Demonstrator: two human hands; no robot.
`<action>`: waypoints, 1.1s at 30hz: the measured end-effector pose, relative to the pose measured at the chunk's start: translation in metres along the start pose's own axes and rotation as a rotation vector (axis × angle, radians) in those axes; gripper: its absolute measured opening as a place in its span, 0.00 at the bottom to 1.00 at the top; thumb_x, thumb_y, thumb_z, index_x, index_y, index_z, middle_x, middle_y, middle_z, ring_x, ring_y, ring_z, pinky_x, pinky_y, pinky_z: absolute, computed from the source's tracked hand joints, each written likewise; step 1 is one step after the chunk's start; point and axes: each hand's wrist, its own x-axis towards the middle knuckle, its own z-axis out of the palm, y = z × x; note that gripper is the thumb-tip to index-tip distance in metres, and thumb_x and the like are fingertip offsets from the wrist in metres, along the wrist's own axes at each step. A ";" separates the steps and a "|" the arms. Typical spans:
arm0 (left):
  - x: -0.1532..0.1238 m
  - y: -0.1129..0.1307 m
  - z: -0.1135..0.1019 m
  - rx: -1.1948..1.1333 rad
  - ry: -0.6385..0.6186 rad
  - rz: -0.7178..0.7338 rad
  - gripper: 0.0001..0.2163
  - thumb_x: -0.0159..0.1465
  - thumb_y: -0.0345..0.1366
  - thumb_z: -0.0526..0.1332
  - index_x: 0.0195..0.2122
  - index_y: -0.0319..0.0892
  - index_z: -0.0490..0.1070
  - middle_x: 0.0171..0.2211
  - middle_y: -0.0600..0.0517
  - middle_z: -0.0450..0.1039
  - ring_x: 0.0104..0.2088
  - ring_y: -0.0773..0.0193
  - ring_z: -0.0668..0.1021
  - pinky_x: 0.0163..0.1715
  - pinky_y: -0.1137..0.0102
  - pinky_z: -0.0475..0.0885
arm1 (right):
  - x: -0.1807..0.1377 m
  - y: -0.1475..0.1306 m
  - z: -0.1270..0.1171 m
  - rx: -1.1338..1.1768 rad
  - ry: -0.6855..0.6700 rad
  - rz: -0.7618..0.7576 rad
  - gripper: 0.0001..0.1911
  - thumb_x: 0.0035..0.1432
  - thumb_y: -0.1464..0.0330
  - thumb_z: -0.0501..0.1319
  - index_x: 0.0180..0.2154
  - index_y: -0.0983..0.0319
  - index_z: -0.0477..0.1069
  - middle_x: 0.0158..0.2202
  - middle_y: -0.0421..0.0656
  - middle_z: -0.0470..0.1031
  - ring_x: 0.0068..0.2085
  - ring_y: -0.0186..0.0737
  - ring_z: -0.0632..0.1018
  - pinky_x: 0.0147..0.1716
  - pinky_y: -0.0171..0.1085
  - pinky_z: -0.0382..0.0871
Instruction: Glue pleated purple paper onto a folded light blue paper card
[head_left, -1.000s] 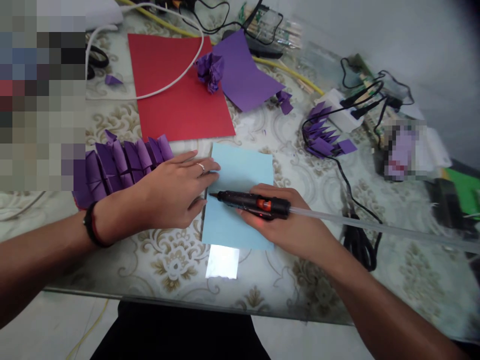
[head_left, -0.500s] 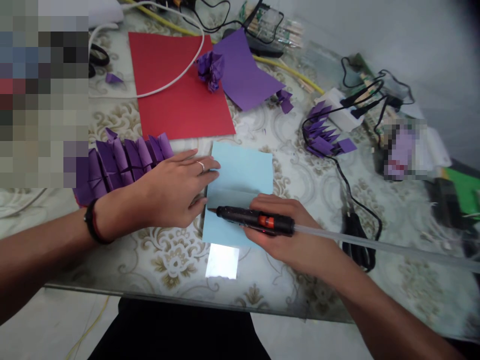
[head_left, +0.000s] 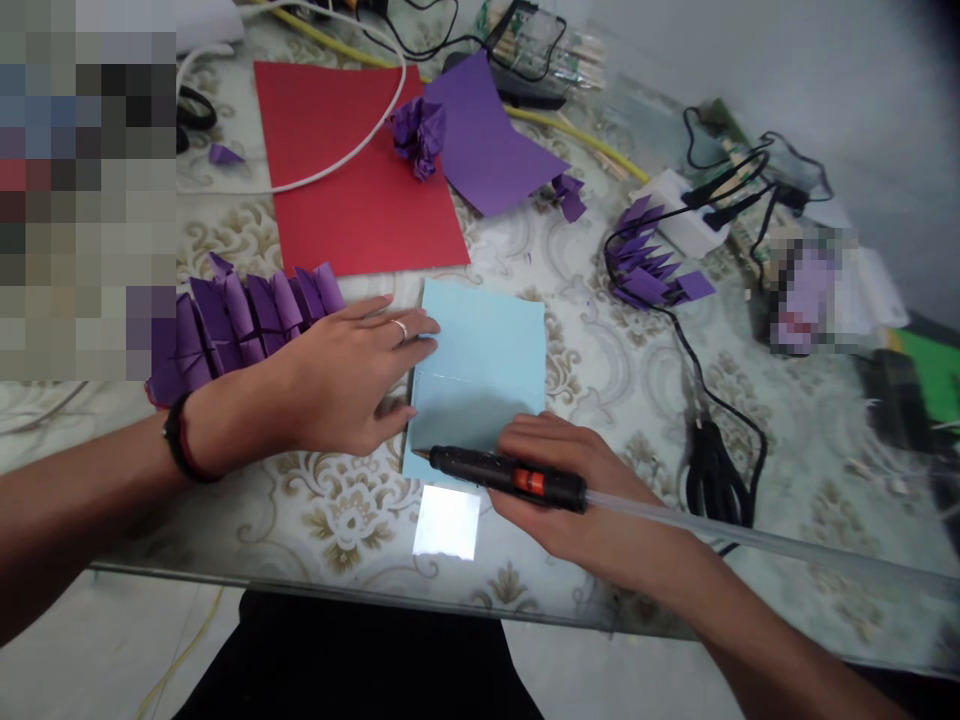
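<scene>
A light blue sheet of paper (head_left: 480,350) lies on the patterned table, with a faint shiny line across its middle. My left hand (head_left: 352,370) rests at the sheet's left edge, fingers stretched out and fingertips on the paper. In my right hand (head_left: 577,480) is a black hot glue gun (head_left: 487,472), a long clear glue stick (head_left: 712,527) trailing from its back. The glue gun's tip points left, over the lower left part of the sheet. Folded purple paper pieces (head_left: 240,310) stand in a row beyond my left wrist.
Red paper (head_left: 337,220) and purple paper (head_left: 495,150) lie at the back, a crumpled purple ball (head_left: 420,135) between them. Scissors (head_left: 716,475) lie on the right. Black cables run to a white power strip (head_left: 686,215). More folded purple pieces (head_left: 641,260) sit beside it.
My right hand has moved the glue gun toward me, its tip now lower on the blue sheet. The shiny line on the paper is now uncovered. My left hand has stayed put.
</scene>
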 end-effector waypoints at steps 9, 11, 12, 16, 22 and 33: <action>-0.003 -0.003 0.004 0.020 0.012 0.050 0.34 0.65 0.48 0.66 0.66 0.30 0.68 0.69 0.33 0.67 0.71 0.43 0.68 0.75 0.52 0.56 | -0.005 -0.002 0.002 0.003 -0.051 -0.030 0.13 0.55 0.74 0.62 0.24 0.57 0.61 0.23 0.36 0.67 0.28 0.38 0.71 0.34 0.40 0.64; -0.003 -0.004 0.004 0.030 0.006 0.052 0.35 0.65 0.50 0.65 0.67 0.30 0.68 0.70 0.34 0.66 0.71 0.43 0.68 0.75 0.52 0.55 | -0.006 -0.002 0.001 -0.003 -0.066 -0.034 0.12 0.57 0.73 0.61 0.25 0.58 0.61 0.23 0.36 0.67 0.29 0.38 0.71 0.34 0.40 0.64; -0.003 -0.004 0.004 0.033 -0.002 0.049 0.35 0.65 0.50 0.65 0.67 0.31 0.68 0.70 0.34 0.66 0.71 0.44 0.68 0.75 0.52 0.55 | -0.006 -0.002 0.001 -0.003 -0.074 -0.033 0.12 0.57 0.72 0.61 0.25 0.58 0.62 0.23 0.37 0.68 0.29 0.39 0.71 0.34 0.40 0.63; -0.002 -0.003 0.002 0.024 -0.023 0.033 0.34 0.64 0.51 0.66 0.67 0.34 0.68 0.70 0.35 0.66 0.72 0.44 0.68 0.75 0.53 0.55 | -0.009 -0.002 0.001 -0.006 -0.087 -0.026 0.12 0.58 0.72 0.62 0.25 0.58 0.62 0.24 0.37 0.69 0.30 0.39 0.72 0.34 0.41 0.62; -0.003 -0.004 0.002 0.017 0.001 0.049 0.35 0.65 0.51 0.66 0.67 0.32 0.68 0.70 0.34 0.66 0.71 0.43 0.68 0.75 0.53 0.55 | -0.010 -0.005 0.000 0.040 -0.055 -0.032 0.10 0.58 0.74 0.63 0.27 0.58 0.64 0.25 0.36 0.69 0.31 0.38 0.72 0.36 0.40 0.61; -0.002 -0.003 -0.001 0.009 -0.029 0.032 0.34 0.65 0.49 0.66 0.67 0.32 0.67 0.70 0.34 0.65 0.71 0.43 0.68 0.75 0.52 0.55 | -0.013 -0.002 0.001 0.041 -0.051 -0.019 0.13 0.59 0.74 0.63 0.26 0.59 0.62 0.24 0.35 0.66 0.30 0.37 0.69 0.36 0.40 0.59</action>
